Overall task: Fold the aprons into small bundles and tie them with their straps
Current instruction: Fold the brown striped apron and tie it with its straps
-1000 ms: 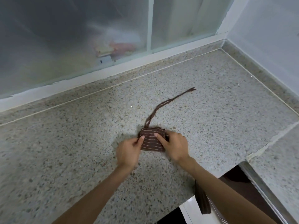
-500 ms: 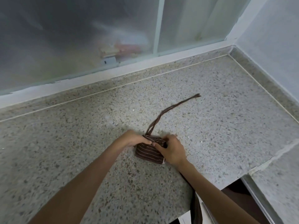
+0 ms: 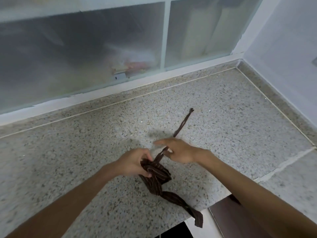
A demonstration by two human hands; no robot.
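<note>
On the speckled stone counter (image 3: 72, 152), near its front edge, sits the brown striped apron (image 3: 155, 176), bunched into a small, loose bundle. The left hand (image 3: 135, 163) has it: fingers and thumb curl round the upper end of the bundle and clamp the cloth, with the thumb tucked underneath at the front. The bundle looks raised slightly at that gripped end, though its lower part lies on or just above the stone; which one, I cannot tell.

Over to the right hand (image 3: 178, 150), just beside the left and a touch farther back. It pinches a thin strap (image 3: 182, 124) close to where the strap leaves the bundle. The index finger points out to the left, blurred, while the thumb and another finger meet on the strap. From that pinch the strap runs away from the person, up and to the right across the counter, and ends in a small frayed tip lying flat on the stone.

A second, wider band (image 3: 181, 203) of the same striped cloth trails from the bottom of the bundle toward the person, crosses the counter's front edge and hangs over it.

Behind the counter a frosted glass window (image 3: 82, 54) in a white frame fills the back, with blurry coloured shapes behind the pane. A pale wall (image 3: 283, 48) closes the right side, meeting the counter in the far corner.
</note>
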